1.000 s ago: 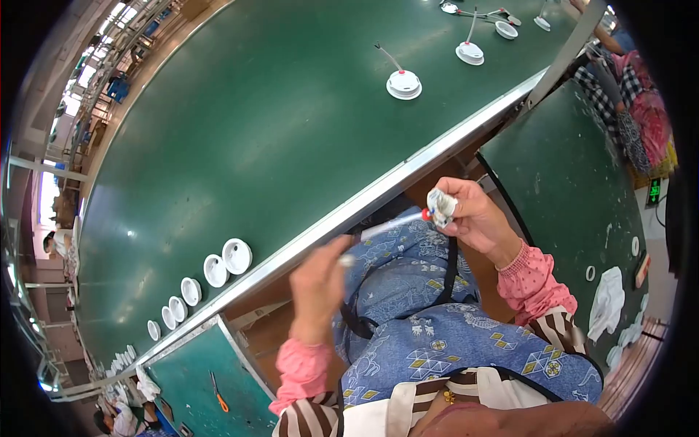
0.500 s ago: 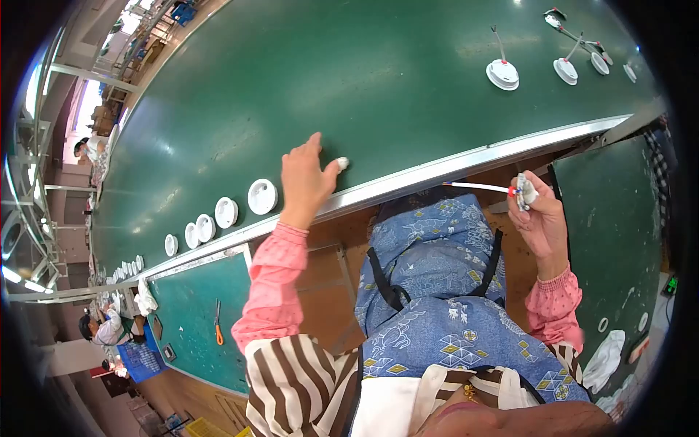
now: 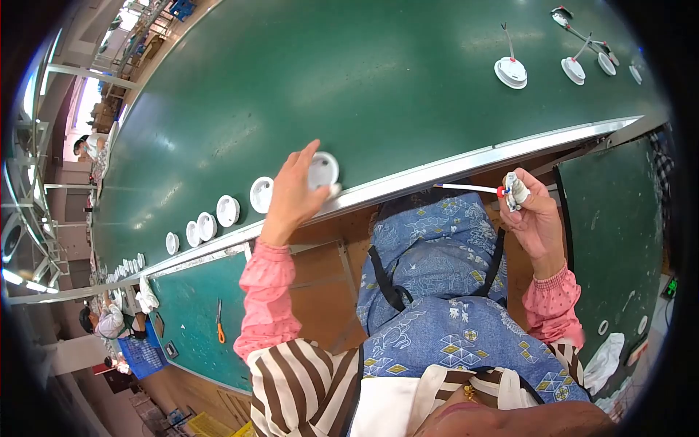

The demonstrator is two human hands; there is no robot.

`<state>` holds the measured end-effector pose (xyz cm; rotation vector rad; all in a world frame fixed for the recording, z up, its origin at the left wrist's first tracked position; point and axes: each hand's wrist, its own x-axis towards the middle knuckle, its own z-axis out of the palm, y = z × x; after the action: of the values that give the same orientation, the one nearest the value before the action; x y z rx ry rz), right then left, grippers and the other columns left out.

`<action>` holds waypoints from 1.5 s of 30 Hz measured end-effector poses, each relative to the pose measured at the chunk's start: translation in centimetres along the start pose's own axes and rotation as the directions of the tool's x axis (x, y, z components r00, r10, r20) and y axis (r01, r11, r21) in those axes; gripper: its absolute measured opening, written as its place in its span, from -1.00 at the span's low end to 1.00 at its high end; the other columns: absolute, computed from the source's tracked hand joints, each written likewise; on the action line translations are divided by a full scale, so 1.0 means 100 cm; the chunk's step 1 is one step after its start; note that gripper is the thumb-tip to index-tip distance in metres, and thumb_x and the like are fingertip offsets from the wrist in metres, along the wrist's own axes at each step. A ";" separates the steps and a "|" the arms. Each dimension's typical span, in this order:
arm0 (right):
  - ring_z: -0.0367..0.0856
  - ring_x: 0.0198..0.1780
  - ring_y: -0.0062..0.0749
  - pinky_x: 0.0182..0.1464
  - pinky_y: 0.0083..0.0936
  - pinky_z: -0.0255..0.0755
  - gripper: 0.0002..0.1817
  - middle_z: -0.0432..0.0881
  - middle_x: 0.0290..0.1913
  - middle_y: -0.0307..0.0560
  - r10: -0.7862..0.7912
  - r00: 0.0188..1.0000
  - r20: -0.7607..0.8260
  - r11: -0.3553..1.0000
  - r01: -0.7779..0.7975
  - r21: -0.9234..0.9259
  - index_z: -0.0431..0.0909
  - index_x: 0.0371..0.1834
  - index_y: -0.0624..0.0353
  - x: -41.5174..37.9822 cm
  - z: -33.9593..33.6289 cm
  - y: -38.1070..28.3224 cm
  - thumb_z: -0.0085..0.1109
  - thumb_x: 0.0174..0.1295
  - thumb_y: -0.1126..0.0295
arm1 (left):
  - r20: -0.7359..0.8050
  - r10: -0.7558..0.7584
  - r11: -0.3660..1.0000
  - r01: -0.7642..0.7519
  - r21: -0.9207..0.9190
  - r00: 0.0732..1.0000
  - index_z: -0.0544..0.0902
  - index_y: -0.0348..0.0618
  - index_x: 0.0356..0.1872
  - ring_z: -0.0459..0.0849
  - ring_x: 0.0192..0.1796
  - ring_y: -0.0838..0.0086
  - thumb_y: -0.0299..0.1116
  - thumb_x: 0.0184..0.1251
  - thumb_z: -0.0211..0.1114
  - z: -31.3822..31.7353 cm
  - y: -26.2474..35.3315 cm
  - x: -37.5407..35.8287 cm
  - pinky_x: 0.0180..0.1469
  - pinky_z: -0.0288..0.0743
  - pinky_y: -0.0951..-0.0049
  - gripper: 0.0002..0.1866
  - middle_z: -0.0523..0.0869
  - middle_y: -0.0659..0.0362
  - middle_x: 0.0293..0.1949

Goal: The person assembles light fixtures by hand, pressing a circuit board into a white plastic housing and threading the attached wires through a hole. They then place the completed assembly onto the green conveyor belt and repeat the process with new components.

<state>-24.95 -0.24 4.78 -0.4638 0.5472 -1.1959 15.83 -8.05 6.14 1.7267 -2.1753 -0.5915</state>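
Observation:
On the green table, a round white plastic housing [image 3: 325, 169] lies between the thumb and fingers of my left hand [image 3: 291, 195]. The fingers of this hand are spread, and its thumb, with a white covering on the tip, is right at the housing's near rim. Over the gap to the right, my right hand [image 3: 537, 217] pinches a small whitish part [image 3: 517, 191] with a red ring. A white cable [image 3: 466, 187] sticks out of it to the left. Further left along the table edge stands another white housing [image 3: 261, 195], partly behind my left hand.
More white housings [image 3: 227, 211] line the metal table edge [image 3: 437, 166] toward the left. At the far right lie several housings with cables [image 3: 511, 73]. Orange-handled scissors [image 3: 220, 329] rest on a lower green surface. A white cloth [image 3: 604, 363] is at lower right; people sit at far left.
My left hand has shifted a little to the left, and the white housing beside it has come into view. My right hand has moved slightly left and turned the small part.

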 end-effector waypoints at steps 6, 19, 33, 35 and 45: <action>0.43 -0.49 -0.62 -0.53 -0.75 0.22 -0.80 0.66 -0.29 -0.03 -0.006 0.998 -0.066 1.000 0.006 -0.011 0.54 -0.02 0.37 0.004 0.015 0.002 0.20 0.36 0.52 | -0.446 0.002 1.000 0.003 0.009 0.895 0.42 -0.27 0.43 0.69 0.08 -0.01 -0.27 0.08 0.45 0.080 0.077 0.046 0.12 0.59 0.13 -0.19 0.66 -0.11 0.10; 0.52 -0.43 -0.62 -0.48 -0.77 0.32 -0.77 0.72 -0.18 0.01 -0.195 0.981 -0.002 0.979 0.195 -0.059 0.55 0.01 0.32 0.002 0.002 -0.008 0.28 0.38 0.45 | -0.102 0.267 0.949 -0.280 -0.144 0.958 0.41 -0.22 0.47 0.59 0.08 0.22 -0.26 -0.12 0.55 0.068 0.070 0.051 0.20 0.49 0.23 -0.03 0.60 -0.03 0.21; 0.48 -0.49 -0.81 -0.58 -0.87 0.19 -0.76 0.70 -0.28 -0.17 -0.102 0.995 -0.016 0.920 0.088 -0.382 0.58 -0.10 0.26 0.013 0.044 -0.001 0.40 0.32 0.37 | -0.224 0.397 0.837 -0.451 -0.311 0.890 0.47 -0.18 0.37 0.59 0.23 0.08 -0.38 -0.12 0.56 0.078 0.114 0.037 0.32 0.45 0.18 -0.13 0.61 -0.01 0.15; 0.50 -0.45 -0.80 -0.52 -0.84 0.27 -0.79 0.68 -0.28 -0.21 -0.090 0.996 -0.014 0.902 0.076 -0.426 0.59 -0.08 0.29 0.010 0.044 -0.005 0.36 0.32 0.44 | -0.209 0.391 0.836 -0.441 -0.325 0.896 0.47 -0.18 0.37 0.60 0.23 0.09 -0.38 -0.12 0.55 0.075 0.116 0.035 0.31 0.45 0.20 -0.14 0.61 -0.01 0.15; 0.47 -0.41 -0.73 -0.37 -0.69 0.33 -0.91 0.63 -0.34 -0.24 -0.219 0.970 0.105 0.549 0.212 -0.808 0.61 -0.20 0.36 0.002 0.065 -0.015 0.17 0.26 0.61 | -0.099 0.443 0.827 -0.449 -0.338 0.891 0.48 -0.20 0.36 0.60 0.23 0.09 -0.44 -0.16 0.52 0.062 0.124 0.027 0.32 0.46 0.21 -0.14 0.60 -0.01 0.17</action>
<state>-22.01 -0.54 10.73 -1.3692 1.0871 -1.1172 1.74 -7.50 6.85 0.9863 -2.1868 -0.7730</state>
